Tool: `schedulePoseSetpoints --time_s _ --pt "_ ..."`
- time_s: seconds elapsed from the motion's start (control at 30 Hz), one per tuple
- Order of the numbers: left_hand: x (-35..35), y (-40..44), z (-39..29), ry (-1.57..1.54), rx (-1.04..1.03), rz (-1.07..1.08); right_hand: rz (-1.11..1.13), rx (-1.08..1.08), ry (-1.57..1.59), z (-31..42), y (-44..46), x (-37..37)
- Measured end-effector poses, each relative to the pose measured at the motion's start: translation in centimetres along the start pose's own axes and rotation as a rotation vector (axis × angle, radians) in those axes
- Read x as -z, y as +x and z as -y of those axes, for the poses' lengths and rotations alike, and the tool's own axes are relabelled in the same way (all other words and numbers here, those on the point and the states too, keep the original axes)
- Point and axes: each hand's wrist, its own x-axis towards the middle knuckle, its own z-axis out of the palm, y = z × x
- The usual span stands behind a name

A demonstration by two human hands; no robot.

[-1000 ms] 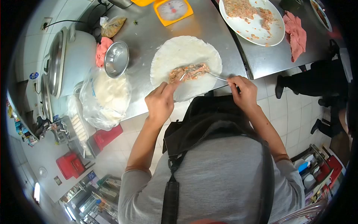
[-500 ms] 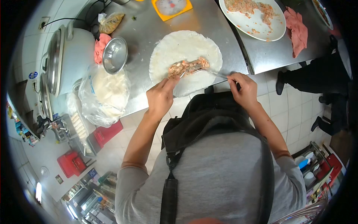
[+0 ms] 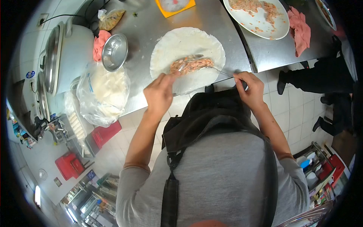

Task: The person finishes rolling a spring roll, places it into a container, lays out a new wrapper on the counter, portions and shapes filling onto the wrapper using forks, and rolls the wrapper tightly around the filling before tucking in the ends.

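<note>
A large round sheet of pale dough (image 3: 170,47) lies on the steel table. Across its lower half runs a strip of pinkish minced filling (image 3: 196,66). My left hand (image 3: 159,92) is closed on a metal spoon (image 3: 182,67), blurred by motion, whose far end is over the filling's upper edge. In my right hand (image 3: 250,89), thumb and fingers pinch the thin handle of another spoon (image 3: 223,72); its tip touches the filling's right end.
A white plate (image 3: 245,22) with more filling and a pink cloth (image 3: 299,32) are at right. A steel bowl (image 3: 115,52), bagged dough rounds (image 3: 107,90) and a large pot (image 3: 77,56) stand left. A yellow scale (image 3: 176,7) sits behind. Another person's legs (image 3: 317,77) show at right.
My left hand has shifted slightly left, and its spoon now reaches over the upper side of the filling. The filling looks more evenly spread in a strip. My right hand has barely moved.
</note>
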Motion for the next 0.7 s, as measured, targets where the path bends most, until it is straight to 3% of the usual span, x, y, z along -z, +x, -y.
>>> schedulePoseSetpoints --time_s 0.07,0.13,0.17,0.33,0.43,0.53,0.6,0.7 --pt "1.2 0.0 0.2 0.004 0.106 0.029 0.006 0.061 0.02 0.5 0.1 -0.4" --pt "0.4 -0.9 0.7 0.022 0.042 0.044 0.013 0.124 0.039 0.9 0.4 -0.7" --pt "0.2 -1.2 0.8 0.042 -0.032 0.061 0.03 0.066 -0.013 1.1 0.6 -0.9" --pt "2.2 -1.1 0.3 0.034 0.035 0.039 0.08 -0.039 -0.038 0.3 0.6 0.3" --pt "2.2 -0.9 -0.1 -0.02 0.081 -0.021 0.044 0.078 0.021 1.1 0.5 -0.9" --pt "1.2 -1.7 1.4 0.016 0.015 0.045 0.117 -0.007 -0.074 2.0 0.6 -1.2" --pt "2.2 -1.5 2.1 -0.081 0.051 -0.013 0.132 -0.05 -0.083 2.0 0.9 -1.5" --pt "2.3 -0.5 1.5 -0.01 0.193 -0.082 0.05 0.061 0.099 2.2 1.0 -2.7"
